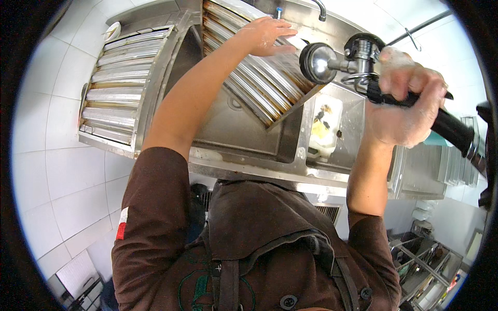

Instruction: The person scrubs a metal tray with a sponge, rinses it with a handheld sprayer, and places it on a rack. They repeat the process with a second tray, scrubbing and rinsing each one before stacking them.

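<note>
My right hand, with suds on it, grips the black handle of a pre-rinse spray valve, whose round head points left. A metal baffle grease filter with brown grease stains leans at a slant across the large sink basin. My left hand lies at its upper part, fingers spread; whether the palm presses on it is hard to tell. Another baffle filter rests on the left side of the sink counter.
A small basin on the right holds a white tray with yellow and dark residue. A faucet spout hangs at the back, near a blue-topped tap. A metal hook hangs from a rail. A wire rack stands lower right.
</note>
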The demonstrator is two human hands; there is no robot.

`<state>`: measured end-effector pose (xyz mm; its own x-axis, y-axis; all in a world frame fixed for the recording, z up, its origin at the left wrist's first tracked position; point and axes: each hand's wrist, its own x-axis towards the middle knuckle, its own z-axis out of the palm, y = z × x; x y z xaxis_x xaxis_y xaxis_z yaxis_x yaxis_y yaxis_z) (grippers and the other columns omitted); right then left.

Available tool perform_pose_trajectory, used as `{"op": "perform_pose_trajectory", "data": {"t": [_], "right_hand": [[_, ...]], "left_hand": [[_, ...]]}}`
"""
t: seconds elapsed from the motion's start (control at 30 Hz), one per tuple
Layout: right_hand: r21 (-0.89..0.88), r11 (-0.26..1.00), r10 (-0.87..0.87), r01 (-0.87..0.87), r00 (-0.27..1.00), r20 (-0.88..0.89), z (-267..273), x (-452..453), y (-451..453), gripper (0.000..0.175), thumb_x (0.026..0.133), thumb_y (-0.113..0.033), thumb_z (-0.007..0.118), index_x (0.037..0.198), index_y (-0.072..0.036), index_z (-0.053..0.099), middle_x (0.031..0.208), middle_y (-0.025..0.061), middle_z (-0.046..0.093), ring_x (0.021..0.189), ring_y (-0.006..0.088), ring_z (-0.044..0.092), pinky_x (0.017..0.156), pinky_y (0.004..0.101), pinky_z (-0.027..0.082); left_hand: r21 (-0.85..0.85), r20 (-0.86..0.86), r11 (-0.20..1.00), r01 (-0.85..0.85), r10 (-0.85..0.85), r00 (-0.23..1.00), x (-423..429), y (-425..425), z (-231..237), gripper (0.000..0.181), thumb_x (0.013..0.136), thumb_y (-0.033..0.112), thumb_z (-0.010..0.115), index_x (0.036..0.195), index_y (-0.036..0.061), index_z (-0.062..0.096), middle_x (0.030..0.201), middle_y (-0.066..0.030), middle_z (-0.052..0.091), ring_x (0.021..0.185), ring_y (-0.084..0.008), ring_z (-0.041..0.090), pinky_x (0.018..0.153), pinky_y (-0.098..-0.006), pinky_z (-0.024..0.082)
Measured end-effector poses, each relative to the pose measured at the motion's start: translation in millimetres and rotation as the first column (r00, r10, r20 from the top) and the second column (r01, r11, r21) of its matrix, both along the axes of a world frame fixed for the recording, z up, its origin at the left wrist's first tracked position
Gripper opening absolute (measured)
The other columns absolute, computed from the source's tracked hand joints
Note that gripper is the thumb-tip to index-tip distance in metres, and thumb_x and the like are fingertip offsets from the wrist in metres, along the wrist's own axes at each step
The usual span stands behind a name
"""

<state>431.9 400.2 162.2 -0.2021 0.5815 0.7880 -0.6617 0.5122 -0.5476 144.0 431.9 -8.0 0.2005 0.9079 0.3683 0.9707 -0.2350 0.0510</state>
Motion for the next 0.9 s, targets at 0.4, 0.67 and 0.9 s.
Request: {"op": "perform_pose_trajectory", "data": {"t": [0.4,0.67,0.9], "right_hand": [[-0.021,0.993,0.117,-0.120,0.988,-0.103,21,-10,6,0.039,0.106,-0.040,0.046,0.080,-0.011,0.049,0.060,0.0004,0.037,0.055,0.0156,0.039,0.067,0.0376,0.041],[-0.001,0.999,0.053,-0.054,0.994,-0.098,21,-5,28,0.036,0.105,-0.037,0.046,0.083,-0.009,0.052,0.062,0.0019,0.043,0.059,0.0150,0.043,0.064,0.0315,0.039],[-0.038,0.937,-0.315,0.346,0.889,0.331,-48,39,122,0.052,0.103,-0.032,0.056,0.137,0.006,0.052,0.097,0.0138,0.068,0.096,0.0217,0.065,0.094,0.0367,0.049]], "left_hand": [[-0.204,-0.161,0.974,0.102,-0.136,0.978,-26,-38,31,0.074,0.070,0.072,0.074,0.111,0.0110,0.063,0.103,-0.0101,0.065,0.104,-0.0308,0.064,0.087,-0.0407,0.049],[0.023,-0.149,0.995,0.095,-0.090,0.985,-39,-82,16,0.065,0.058,0.051,0.087,0.104,0.0122,0.063,0.105,-0.0076,0.067,0.098,-0.0283,0.065,0.084,-0.0390,0.051],[0.256,-0.112,0.966,0.024,0.005,0.994,-36,-112,78,0.055,0.054,0.039,0.091,0.094,0.0129,0.063,0.091,-0.0058,0.067,0.086,-0.0288,0.067,0.075,-0.0402,0.054]]}}
